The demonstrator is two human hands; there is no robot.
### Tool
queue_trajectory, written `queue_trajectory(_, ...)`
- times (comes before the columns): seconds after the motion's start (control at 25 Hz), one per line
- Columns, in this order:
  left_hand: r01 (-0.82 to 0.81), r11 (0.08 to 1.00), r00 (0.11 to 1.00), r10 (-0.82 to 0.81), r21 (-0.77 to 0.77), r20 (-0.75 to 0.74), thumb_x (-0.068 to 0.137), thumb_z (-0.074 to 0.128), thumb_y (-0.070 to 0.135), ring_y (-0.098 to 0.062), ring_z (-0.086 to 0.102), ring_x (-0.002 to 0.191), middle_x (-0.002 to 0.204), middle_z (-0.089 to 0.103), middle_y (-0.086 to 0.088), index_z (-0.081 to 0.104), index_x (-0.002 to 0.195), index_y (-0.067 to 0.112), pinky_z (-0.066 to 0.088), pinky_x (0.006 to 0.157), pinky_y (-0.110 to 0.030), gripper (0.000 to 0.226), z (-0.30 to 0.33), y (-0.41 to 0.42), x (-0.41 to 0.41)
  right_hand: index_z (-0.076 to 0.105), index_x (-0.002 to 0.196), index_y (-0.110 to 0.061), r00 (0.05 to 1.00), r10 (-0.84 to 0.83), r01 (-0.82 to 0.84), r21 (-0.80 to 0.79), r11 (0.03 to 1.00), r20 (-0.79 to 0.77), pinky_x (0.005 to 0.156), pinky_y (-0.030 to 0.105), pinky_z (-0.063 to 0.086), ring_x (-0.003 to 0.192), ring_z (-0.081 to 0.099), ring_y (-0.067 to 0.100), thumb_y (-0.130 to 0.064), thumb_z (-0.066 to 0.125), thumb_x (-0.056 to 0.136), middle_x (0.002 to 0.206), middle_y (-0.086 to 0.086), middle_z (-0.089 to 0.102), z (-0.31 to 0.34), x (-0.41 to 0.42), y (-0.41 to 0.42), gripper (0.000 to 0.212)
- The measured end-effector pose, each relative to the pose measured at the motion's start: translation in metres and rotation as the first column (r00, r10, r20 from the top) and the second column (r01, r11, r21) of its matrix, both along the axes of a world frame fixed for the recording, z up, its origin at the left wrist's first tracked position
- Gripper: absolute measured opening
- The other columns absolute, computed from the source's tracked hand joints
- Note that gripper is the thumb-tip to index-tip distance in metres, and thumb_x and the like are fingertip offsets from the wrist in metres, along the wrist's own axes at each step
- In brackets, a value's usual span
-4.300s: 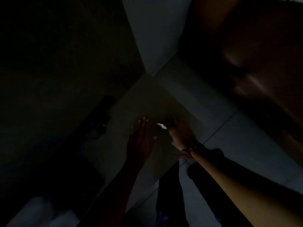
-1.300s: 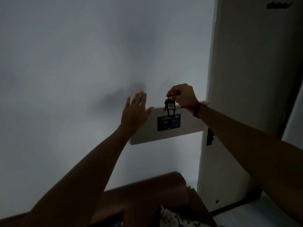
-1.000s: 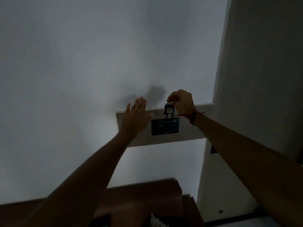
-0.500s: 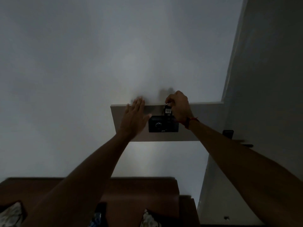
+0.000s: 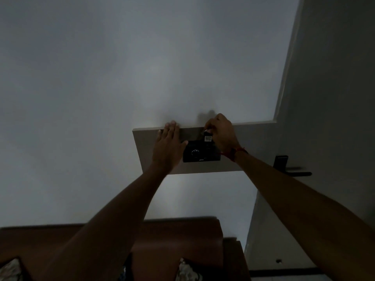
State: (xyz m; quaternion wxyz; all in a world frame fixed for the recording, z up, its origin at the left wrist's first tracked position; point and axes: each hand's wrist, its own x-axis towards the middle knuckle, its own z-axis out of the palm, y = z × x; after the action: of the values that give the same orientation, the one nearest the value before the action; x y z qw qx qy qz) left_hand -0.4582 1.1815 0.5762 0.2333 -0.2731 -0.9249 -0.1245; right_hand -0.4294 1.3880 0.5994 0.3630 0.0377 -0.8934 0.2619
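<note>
In a dim room, a beige wall panel (image 5: 251, 147) carries a black switch plate (image 5: 200, 154) with a round dial. My right hand (image 5: 222, 134), with a red thread at the wrist, pinches a small black keyring with a white tag (image 5: 207, 137) just above the plate, at the panel's top edge. My left hand (image 5: 168, 148) lies flat with straight fingers against the panel, left of the plate, fingertips at the top edge.
A pale wall (image 5: 101, 88) fills most of the view. A door (image 5: 328, 98) with a black lever handle (image 5: 290, 169) stands at the right. Below is a brown sofa back (image 5: 178, 236) with patterned cushions (image 5: 188, 270).
Earlier I looked down at a dark floor; the view has swung up to the wall. Both hands rose to the panel. The left now lies on it and the keyring is at its top edge.
</note>
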Motion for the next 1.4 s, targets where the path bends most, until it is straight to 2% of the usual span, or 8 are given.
queue_trajectory(0.24,0.009,1.000,1.000,-0.010,-0.028,-0.014,0.107,0.040,0.041,-0.029,0.006,0.159,0.170,0.011,-0.016,0.014,0.160,0.004,0.013,0.130,-0.048,0.069,0.002,0.012,0.000,0.061,0.083,-0.003,0.997,-0.074,0.076,0.163,0.984,-0.018,0.064,0.042,0.048,0.082,0.049,0.028,0.011,0.055,0.077,0.089,0.016,0.050,-0.027,0.001,0.006,0.016)
queue_trajectory(0.44,0.032,0.999,1.000,-0.032,-0.042,0.003,0.108,0.038,0.038,-0.029,0.006,0.159,0.170,0.010,-0.016,0.013,0.160,0.005,0.012,0.131,-0.047,0.067,-0.003,0.017,-0.014,0.057,0.092,-0.009,0.996,-0.089,0.077,0.347,0.935,0.019,0.056,0.038,0.050,0.087,0.049,0.028,-0.001,0.063,0.071,0.097,0.012,0.049,-0.027,-0.002,0.013,0.024)
queue_trajectory(0.56,0.057,0.997,0.998,-0.057,-0.057,0.012,0.109,0.038,0.035,-0.030,0.008,0.158,0.170,0.012,-0.017,0.013,0.160,0.004,0.013,0.131,-0.048,0.064,-0.014,0.022,-0.017,0.059,0.101,-0.013,0.994,-0.108,0.082,0.457,0.886,0.030,0.063,0.036,0.052,0.091,0.049,0.027,-0.016,0.067,0.070,0.106,0.014,0.050,-0.034,0.000,0.015,0.032)
queue_trajectory(0.76,0.049,0.998,0.999,-0.048,-0.034,0.017,0.109,0.036,0.033,-0.031,0.009,0.158,0.169,0.013,-0.018,0.015,0.159,0.004,0.015,0.130,-0.050,0.062,-0.023,0.018,-0.022,0.063,0.086,-0.008,0.977,-0.199,0.105,0.653,0.750,0.072,0.074,0.043,0.051,0.100,0.050,0.035,-0.023,0.062,0.077,0.121,0.023,0.050,-0.028,-0.009,0.004,0.017)
queue_trajectory(0.88,0.055,0.998,0.998,-0.054,-0.038,0.018,0.109,0.036,0.033,-0.031,0.010,0.158,0.169,0.014,-0.017,0.016,0.159,0.005,0.015,0.130,-0.050,0.061,-0.022,0.017,-0.023,0.064,0.083,-0.005,0.977,-0.175,0.065,0.619,0.783,0.118,0.074,0.043,0.049,0.101,0.048,0.037,-0.016,0.062,0.079,0.118,0.023,0.049,-0.024,-0.014,0.001,0.012)
queue_trajectory(1.08,0.034,0.999,0.999,-0.034,-0.020,-0.008,0.109,0.037,0.033,-0.031,0.011,0.158,0.169,0.015,-0.018,0.017,0.159,0.004,0.015,0.130,-0.049,0.061,-0.019,0.011,-0.029,0.072,0.077,-0.012,0.972,0.055,-0.119,0.283,0.952,0.227,0.083,0.034,0.037,0.102,0.043,0.029,-0.017,0.080,0.070,0.099,0.013,0.050,0.002,-0.024,0.002,0.011)
queue_trajectory(1.24,0.022,1.000,1.000,-0.022,-0.011,-0.012,0.109,0.035,0.034,-0.031,0.011,0.158,0.169,0.015,-0.018,0.016,0.159,0.004,0.016,0.130,-0.049,0.061,-0.022,0.008,-0.032,0.076,0.074,-0.014,0.948,0.102,-0.212,0.361,0.908,0.301,0.086,0.032,0.031,0.103,0.045,0.031,-0.017,0.084,0.066,0.096,0.017,0.057,0.008,-0.023,0.005,0.011)
queue_trajectory(1.4,0.022,1.000,0.999,-0.021,0.012,-0.036,0.108,0.037,0.035,-0.031,0.012,0.158,0.169,0.017,-0.018,0.018,0.159,0.004,0.018,0.130,-0.051,0.062,-0.020,0.006,-0.035,0.069,0.081,-0.018,0.958,0.048,-0.171,0.431,0.886,0.282,0.086,0.043,0.051,0.107,0.043,0.028,-0.013,0.078,0.073,0.116,0.013,0.047,0.003,-0.015,0.005,0.013)
